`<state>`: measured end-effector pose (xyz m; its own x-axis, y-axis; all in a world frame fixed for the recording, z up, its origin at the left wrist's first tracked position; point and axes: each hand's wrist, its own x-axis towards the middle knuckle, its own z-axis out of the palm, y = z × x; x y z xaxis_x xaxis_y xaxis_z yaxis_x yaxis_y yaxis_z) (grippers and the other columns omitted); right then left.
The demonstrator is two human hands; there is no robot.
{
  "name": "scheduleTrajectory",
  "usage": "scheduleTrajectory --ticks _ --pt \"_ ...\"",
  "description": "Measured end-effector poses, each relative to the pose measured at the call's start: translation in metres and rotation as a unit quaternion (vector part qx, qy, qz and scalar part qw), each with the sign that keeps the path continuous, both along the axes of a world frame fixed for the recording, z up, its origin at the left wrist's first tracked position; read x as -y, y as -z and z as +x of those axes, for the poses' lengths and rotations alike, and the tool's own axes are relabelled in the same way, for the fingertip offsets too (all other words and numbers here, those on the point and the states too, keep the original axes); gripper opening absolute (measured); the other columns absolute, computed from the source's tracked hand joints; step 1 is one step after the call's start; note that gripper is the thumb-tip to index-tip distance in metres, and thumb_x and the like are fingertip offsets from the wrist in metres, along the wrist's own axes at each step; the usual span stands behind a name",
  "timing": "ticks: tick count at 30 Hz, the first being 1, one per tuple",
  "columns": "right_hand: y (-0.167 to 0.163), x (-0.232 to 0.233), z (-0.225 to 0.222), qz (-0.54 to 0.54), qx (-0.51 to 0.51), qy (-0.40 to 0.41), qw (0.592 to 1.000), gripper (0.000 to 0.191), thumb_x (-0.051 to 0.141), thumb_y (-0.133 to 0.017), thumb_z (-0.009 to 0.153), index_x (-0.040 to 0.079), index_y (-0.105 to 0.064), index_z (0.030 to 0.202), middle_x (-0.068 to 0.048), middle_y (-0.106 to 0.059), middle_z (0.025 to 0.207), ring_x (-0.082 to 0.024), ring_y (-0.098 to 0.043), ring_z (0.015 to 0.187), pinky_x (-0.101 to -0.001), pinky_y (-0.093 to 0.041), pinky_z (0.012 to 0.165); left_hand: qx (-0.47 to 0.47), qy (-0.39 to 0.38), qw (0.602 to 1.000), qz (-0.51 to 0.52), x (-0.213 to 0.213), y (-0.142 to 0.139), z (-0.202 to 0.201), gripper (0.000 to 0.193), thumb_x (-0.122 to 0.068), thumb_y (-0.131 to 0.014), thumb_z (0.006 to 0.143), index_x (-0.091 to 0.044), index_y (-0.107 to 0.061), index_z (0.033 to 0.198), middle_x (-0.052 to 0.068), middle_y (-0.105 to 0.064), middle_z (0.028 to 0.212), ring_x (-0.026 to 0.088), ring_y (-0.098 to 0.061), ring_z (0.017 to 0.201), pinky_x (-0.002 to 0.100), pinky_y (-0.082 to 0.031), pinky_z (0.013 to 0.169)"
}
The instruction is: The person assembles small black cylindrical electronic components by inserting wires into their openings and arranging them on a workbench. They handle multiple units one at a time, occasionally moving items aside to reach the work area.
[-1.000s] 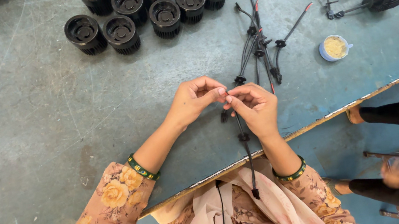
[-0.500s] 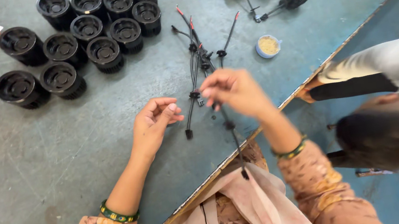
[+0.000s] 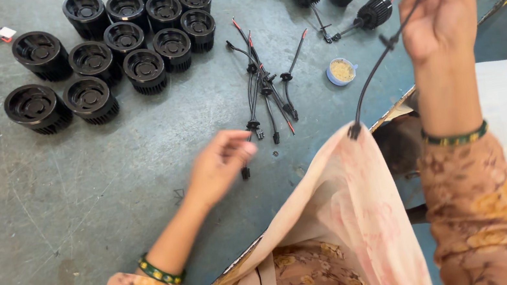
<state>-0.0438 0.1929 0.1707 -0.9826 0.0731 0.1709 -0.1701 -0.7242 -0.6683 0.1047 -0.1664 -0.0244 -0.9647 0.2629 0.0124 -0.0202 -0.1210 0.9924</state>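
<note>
I see the right hand (image 3: pixel 437 4) raised, pinching a thin black cable (image 3: pixel 375 74) by its upper end so it dangles limp and light, best gripped at its collar, while the left hand (image 3: pixel 221 166) hovers loosely curled, empty, beside the cable bundle (image 3: pixel 263 89) on the table (image 3: pixel 47 209).

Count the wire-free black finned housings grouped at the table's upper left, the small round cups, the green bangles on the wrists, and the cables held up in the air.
Wire-free black finned housings: 13 (one cut off by the top edge)
Small round cup: 1
Green bangles: 2
Cable held up by the right hand: 1
Total: 17
</note>
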Motion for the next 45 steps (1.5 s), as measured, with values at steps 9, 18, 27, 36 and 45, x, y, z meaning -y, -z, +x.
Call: scheduleTrajectory --ticks 9,18,27,36,45 --pt "0.037 0.057 0.111 -0.269 0.048 -0.186 0.944 0.008 0.007 -0.054 0.118 0.008 -0.062 0.120 -0.006 -0.058 0.108 -0.009 -0.056 0.090 -0.0139 -0.047 0.062 -0.094 0.126 0.988 0.009 -0.053 -0.025 0.064 0.030 -0.025 -0.058 0.103 -0.003 -0.070 0.121 0.007 -0.078 0.104 0.016 -0.072 0.097 0.032 -0.057 0.089" --pt "0.006 0.067 0.080 0.274 -0.099 -0.096 0.952 0.007 0.007 -0.068 0.106 0.009 -0.072 0.111 -0.005 -0.065 0.101 -0.006 -0.057 0.079 -0.0141 -0.040 0.054 -0.248 0.415 0.821 -0.304 -0.053 -0.025 0.082 0.020 -0.027 -0.066 0.087 -0.020 -0.075 0.104 0.009 -0.074 0.087 0.032 -0.069 0.080 0.045 -0.052 0.070" --pt "0.045 0.016 0.001 0.924 -0.246 0.038 0.292 0.009 0.003 -0.071 0.084 0.008 -0.072 0.091 -0.010 -0.066 0.097 -0.035 -0.066 0.091 -0.0455 -0.054 0.075 -0.223 0.338 0.890 -0.210 -0.055 -0.021 0.084 0.024 -0.028 -0.067 0.090 -0.011 -0.070 0.107 0.011 -0.074 0.102 0.033 -0.069 0.096 0.045 -0.053 0.080" --pt "0.086 -0.009 -0.024 0.955 -0.194 -0.005 0.225 0.012 0.010 -0.068 0.086 0.017 -0.077 0.090 -0.004 -0.067 0.093 -0.030 -0.068 0.090 -0.0437 -0.055 0.072 -0.215 0.343 0.886 -0.226 -0.055 -0.022 0.083 0.024 -0.027 -0.065 0.091 -0.010 -0.070 0.107 0.010 -0.074 0.103 0.033 -0.070 0.096 0.046 -0.053 0.082" --pt "0.091 -0.007 -0.027 0.955 -0.196 0.000 0.221 0.011 0.013 -0.067 0.088 0.017 -0.076 0.092 -0.004 -0.068 0.094 -0.031 -0.067 0.089 -0.0446 -0.055 0.071 -0.201 0.347 0.887 -0.228 -0.055 -0.023 0.083 0.024 -0.027 -0.063 0.092 -0.010 -0.070 0.108 0.010 -0.074 0.102 0.033 -0.070 0.092 0.046 -0.054 0.080"
